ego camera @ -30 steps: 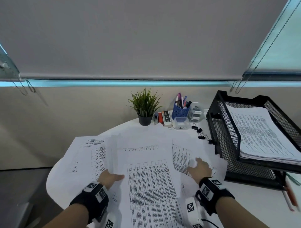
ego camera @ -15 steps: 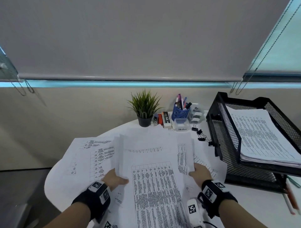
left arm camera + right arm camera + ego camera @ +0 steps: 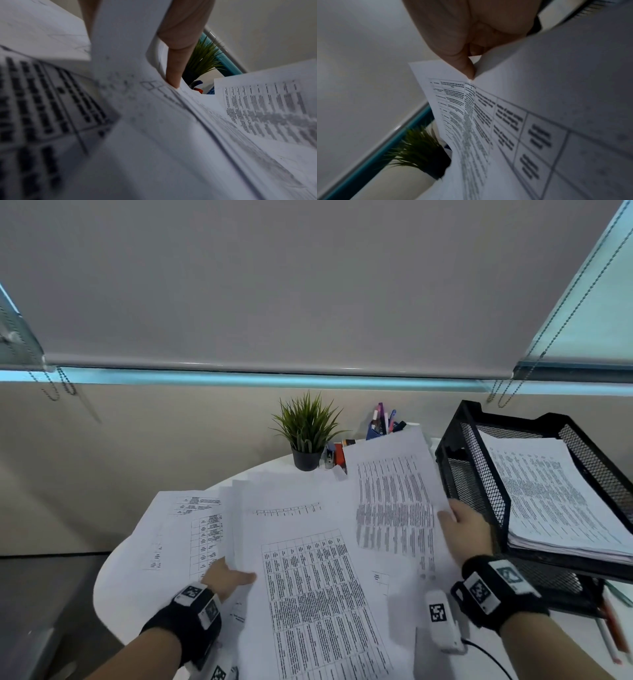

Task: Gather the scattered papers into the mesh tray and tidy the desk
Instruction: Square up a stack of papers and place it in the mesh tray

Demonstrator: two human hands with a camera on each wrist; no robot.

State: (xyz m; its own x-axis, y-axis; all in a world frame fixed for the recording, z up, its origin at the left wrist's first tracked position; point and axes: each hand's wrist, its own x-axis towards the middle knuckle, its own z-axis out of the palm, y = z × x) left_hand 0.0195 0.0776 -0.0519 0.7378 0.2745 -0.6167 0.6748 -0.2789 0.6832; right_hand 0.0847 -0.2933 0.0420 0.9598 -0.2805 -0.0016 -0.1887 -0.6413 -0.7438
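Observation:
Printed papers (image 3: 308, 577) lie spread over the round white table (image 3: 113, 587). My left hand (image 3: 236, 575) grips the left edge of the middle pile, thumb on top; in the left wrist view a sheet (image 3: 154, 121) runs between the fingers (image 3: 173, 70). My right hand (image 3: 455, 518) pinches the right edge of one printed sheet (image 3: 394, 501), which is raised and tilted beside the black mesh tray (image 3: 479, 474). The right wrist view shows my thumb (image 3: 467, 67) pressed on that sheet (image 3: 488, 115). A stack of papers (image 3: 548, 501) lies in the tray's upper tier.
A small potted plant (image 3: 306, 436), a blue pen holder (image 3: 380, 428) and small desk items (image 3: 334, 455) stand at the table's back edge. Pens (image 3: 613, 631) lie at the right, below the tray. The table's edge curves round close to my left forearm.
My right hand has moved right and up toward the tray, lifting one printed sheet off the table. My left hand has kept its hold on the pile's left edge.

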